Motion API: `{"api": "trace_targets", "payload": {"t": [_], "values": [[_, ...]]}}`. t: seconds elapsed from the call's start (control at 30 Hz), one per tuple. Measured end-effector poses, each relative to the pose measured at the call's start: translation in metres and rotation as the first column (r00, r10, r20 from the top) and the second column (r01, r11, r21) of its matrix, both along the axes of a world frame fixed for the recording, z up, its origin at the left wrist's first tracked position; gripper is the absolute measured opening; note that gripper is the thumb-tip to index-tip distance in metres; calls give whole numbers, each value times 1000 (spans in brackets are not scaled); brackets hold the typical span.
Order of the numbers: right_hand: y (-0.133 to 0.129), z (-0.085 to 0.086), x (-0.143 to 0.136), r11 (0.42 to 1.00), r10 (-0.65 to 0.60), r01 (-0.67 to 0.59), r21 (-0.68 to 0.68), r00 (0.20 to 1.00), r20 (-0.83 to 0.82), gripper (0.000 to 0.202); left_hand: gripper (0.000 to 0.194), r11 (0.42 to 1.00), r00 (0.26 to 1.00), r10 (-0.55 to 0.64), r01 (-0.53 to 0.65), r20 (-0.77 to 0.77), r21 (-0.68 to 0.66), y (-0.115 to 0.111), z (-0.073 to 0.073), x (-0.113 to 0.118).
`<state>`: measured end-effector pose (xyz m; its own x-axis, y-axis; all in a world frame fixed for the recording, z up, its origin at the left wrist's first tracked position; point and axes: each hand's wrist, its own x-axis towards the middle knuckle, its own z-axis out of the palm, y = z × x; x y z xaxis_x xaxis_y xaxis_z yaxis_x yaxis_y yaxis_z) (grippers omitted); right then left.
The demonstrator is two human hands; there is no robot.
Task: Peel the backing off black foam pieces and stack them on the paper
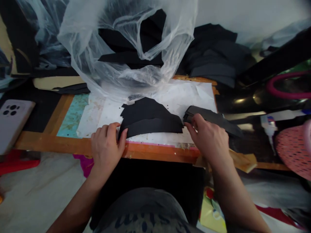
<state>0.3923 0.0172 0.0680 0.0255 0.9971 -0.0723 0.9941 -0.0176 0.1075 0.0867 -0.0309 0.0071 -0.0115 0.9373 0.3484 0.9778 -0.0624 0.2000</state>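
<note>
A flat black cut piece point(148, 118), perhaps leather or fabric, lies on white paper with a notched upper left edge and a band along its lower side. At its left end, my left hand point(107, 140) grips the edge between thumb and forefinger. My right hand point(210, 137) is closed at the other end, with its thumb and fingertips at the piece's right corner; the exact contact is hard to see. Just behind the right hand lies a stack of dark strips point(216, 119), partly covered by the fingers.
White paper point(109, 113) covers the wooden board point(150, 152). Behind it spreads a clear plastic bag point(116, 71) over dark pieces, beside a black pile point(213, 51). A phone point(16, 123) lies left. A glue bottle point(269, 126) and pink basket point(295, 149) stand right.
</note>
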Motion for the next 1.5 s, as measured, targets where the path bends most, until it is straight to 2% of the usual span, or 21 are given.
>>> {"api": "trace_targets", "payload": {"t": [0.1,0.2,0.27,0.33,0.4,0.47,0.53,0.57,0.6,0.67,0.7,0.77,0.83,0.87,0.97,1.07,1.13,1.23,1.33,1.4,1.5], "values": [[-8,-3,10,993,74,-51,102,969,-235,18,37,984,987,-155,149,48,99,2,-3,2],[-12,-9,6,969,230,-156,193,852,-469,24,27,952,948,-288,269,133,148,6,-4,2],[-12,-12,-3,955,288,-204,213,804,-520,32,16,929,907,-362,331,217,167,5,-2,1],[-12,-11,-12,947,320,-257,191,774,-546,26,10,902,848,-430,389,309,188,1,0,0],[-13,-5,-14,938,332,-318,138,707,-625,16,18,897,794,-442,390,417,209,-3,3,-2],[-17,4,-4,935,302,-342,98,619,-725,17,44,926,754,-377,315,538,208,-1,5,-10],[-20,12,21,962,245,-244,120,589,-770,25,63,967,770,-251,177,587,182,12,9,-30],[-20,15,37,978,210,-144,154,609,-765,29,62,981,809,-177,96,561,171,23,12,-44],[-20,16,56,982,164,-31,189,643,-748,32,51,984,868,-97,10,488,178,38,15,-62],[-16,15,93,974,22,142,175,714,-700,39,37,983,973,17,-58,230,174,74,22,-101],[-14,14,109,973,-71,198,121,751,-656,43,41,992,993,-5,-10,117,129,94,24,-121],[-12,13,128,951,-214,288,112,874,-436,51,55,997,999,-45,44,14,58,130,26,-155],[-16,15,126,928,-251,309,210,932,-260,56,59,989,992,-120,116,-32,-94,153,24,-174],[-20,17,119,924,-226,285,257,945,-237,55,57,980,988,-148,141,-39,-141,158,21,-179],[-37,21,79,953,-31,137,270,931,-363,43,49,962,977,-210,199,-39,-189,143,13,-173],[-43,17,32,973,187,-97,210,863,-469,37,45,961,971,-239,235,-11,-143,103,4,-153],[-33,12,3,963,268,-220,158,860,-434,41,47,953,960,-278,276,-4,-126,77,0,-140],[-5,5,-34,960,280,-273,66,918,-281,63,51,933,941,-337,329,-30,-148,51,-2,-125],[10,0,-61,940,318,-331,-77,936,-149,70,53,954,955,-294,289,-47,-81,35,3,-114],[0,-3,-73,922,349,-356,-154,934,-75,68,51,963,961,-269,267,-61,-45,25,5,-107],[-36,-11,-80,928,328,-320,-191,945,6,64,54,946,943,-318,310,-97,-90,12,3,-96]]}}
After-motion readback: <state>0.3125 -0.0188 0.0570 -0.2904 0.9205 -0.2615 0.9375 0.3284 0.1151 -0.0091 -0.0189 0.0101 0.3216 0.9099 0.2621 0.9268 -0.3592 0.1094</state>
